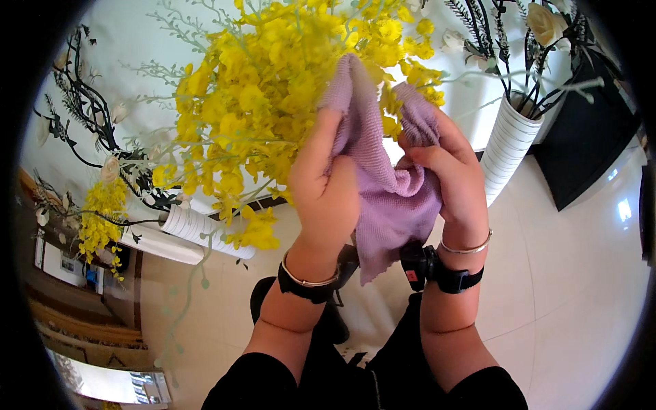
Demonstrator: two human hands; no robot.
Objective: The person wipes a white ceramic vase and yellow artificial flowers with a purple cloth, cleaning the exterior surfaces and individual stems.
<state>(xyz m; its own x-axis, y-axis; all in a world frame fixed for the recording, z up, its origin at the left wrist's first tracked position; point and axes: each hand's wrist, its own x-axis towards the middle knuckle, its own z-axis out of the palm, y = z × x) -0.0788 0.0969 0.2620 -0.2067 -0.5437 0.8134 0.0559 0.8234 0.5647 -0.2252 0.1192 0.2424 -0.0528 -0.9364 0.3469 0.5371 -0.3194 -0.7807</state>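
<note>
A ribbed purple cleaning cloth [397,205] hangs between my two hands, its lower corner dangling free. My left hand [325,179] grips the cloth's left side, with a fold of it draped over the fingertips. Thumb and fingers of my right hand [458,169] pinch the bunched right side. Right behind the cloth spreads a large bunch of yellow artificial orchids [256,97], close to both hands; whether a petal sits inside the cloth is hidden. A band with a small black device [423,264] is strapped to my right wrist.
To the right stands a white ribbed vase [512,138] with pale artificial roses [546,23], beside a black panel [584,123]. Another white ribbed vase [205,233] is at the left. Thin green sprigs [187,307] reach low over the tiled floor [564,287].
</note>
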